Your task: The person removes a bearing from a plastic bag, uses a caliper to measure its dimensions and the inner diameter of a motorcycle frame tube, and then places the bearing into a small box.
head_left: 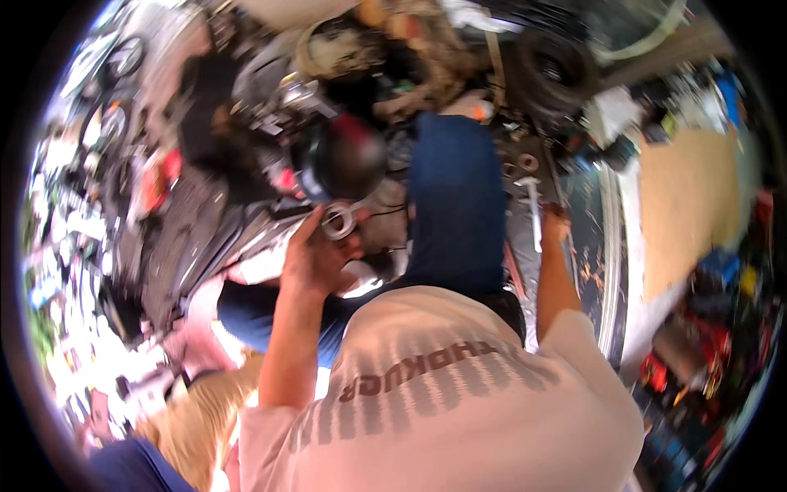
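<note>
In my left hand [321, 256] is a silver metal ring [338, 221], like a bearing race, gripped between thumb and fingers. My right hand [556, 220] is low beside my right knee, its fingers smeared and partly hidden. Just left of it lies a long pale metal tool [535, 215] with short jaws at its far end, like a caliper. I cannot tell whether the right hand touches it. Two small rings [529, 162] rest beyond that tool. Past my left hand stands a blurred, rounded black object [348, 160] with a red patch.
Between my arms is my blue-trousered leg [457, 197]. A dark tyre [553, 70] and greasy parts crowd the far side. At right lie a tan board [689, 205] and heaped red and blue items [697, 353]. Another person's tan trouser leg [197, 418] is close at lower left.
</note>
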The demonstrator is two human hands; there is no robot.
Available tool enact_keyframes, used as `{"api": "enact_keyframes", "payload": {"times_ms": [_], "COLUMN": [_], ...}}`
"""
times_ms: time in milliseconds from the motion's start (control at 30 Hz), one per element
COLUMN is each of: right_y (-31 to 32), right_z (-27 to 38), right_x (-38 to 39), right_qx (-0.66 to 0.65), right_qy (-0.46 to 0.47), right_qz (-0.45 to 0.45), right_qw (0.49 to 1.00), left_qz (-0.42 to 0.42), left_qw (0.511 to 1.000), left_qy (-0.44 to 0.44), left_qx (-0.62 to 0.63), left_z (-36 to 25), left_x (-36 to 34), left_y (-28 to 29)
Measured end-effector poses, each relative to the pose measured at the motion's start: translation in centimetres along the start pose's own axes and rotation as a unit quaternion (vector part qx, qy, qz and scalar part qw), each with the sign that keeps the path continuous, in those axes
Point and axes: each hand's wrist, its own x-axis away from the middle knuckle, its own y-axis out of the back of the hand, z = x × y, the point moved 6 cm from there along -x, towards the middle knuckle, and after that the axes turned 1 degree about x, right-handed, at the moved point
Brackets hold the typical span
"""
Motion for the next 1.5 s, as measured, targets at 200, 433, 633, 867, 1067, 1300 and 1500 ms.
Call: {"api": "enact_keyframes", "payload": {"times_ms": [200, 433, 633, 867, 1067, 1300, 1500], "right_y": [20.3, 34.9, 31.6, 32.5, 29.8, 28.1, 27.4], "right_z": [26.7, 51.8, 55.7, 57.5, 57.9, 54.7, 52.0], "right_x": [0.6, 21.8, 27.0, 29.3, 26.2, 22.4, 21.1], "right_qx": [-0.529, -0.241, -0.214, -0.275, -0.497, -0.560, -0.576], "right_qy": [0.132, 0.709, 0.789, 0.802, 0.511, 0.367, 0.320], "right_qz": [0.023, 0.097, 0.098, 0.079, 0.396, 0.458, 0.465], "right_qw": [0.838, 0.655, 0.567, 0.525, 0.580, 0.585, 0.592], "left_qz": [0.001, 0.031, 0.020, 0.040, 0.065, -0.288, -0.343], "left_qw": [0.999, 0.996, 0.992, 0.985, 0.972, 0.547, 0.504], "left_qy": [-0.040, -0.059, -0.110, -0.154, -0.156, -0.554, -0.378], "left_qx": [0.013, 0.061, 0.062, 0.067, -0.164, -0.558, -0.697], "left_z": [0.0, -2.5, -3.2, -4.9, -8.8, -27.5, -34.8], "left_x": [1.7, 2.2, 3.4, 6.6, 11.9, 23.3, 17.7], "left_y": [1.3, -3.0, -0.7, 0.3, -0.1, 3.9, 16.3]}}
